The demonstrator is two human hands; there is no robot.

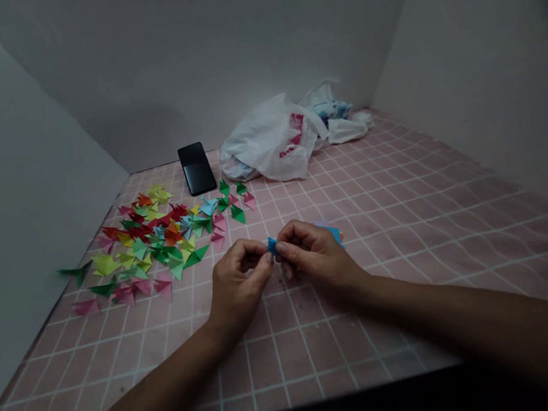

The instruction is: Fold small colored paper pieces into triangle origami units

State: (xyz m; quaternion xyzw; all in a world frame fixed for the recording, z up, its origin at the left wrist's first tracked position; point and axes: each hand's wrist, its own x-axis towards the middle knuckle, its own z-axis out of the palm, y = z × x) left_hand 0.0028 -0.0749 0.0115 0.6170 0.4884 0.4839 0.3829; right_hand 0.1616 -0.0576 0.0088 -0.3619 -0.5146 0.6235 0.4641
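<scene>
My left hand [238, 283] and my right hand [315, 255] meet above the pink grid mat [408, 249]. Their fingertips pinch a small folded piece of blue paper [272, 246] between them. Partly hidden behind my right hand, a blue sheet of paper with an orange edge [335, 233] lies on the mat. To the left of my left hand spreads a loose pile of folded triangular origami units [153, 236] in many colours. The nearest pink units almost reach my left hand.
A black smartphone [197, 169] leans near the back wall, beside a crumpled white plastic bag [271, 141] with red print. More white plastic and blue items [332, 112] lie behind it. Pale walls [36, 160] rise on the left, back and right of the mat.
</scene>
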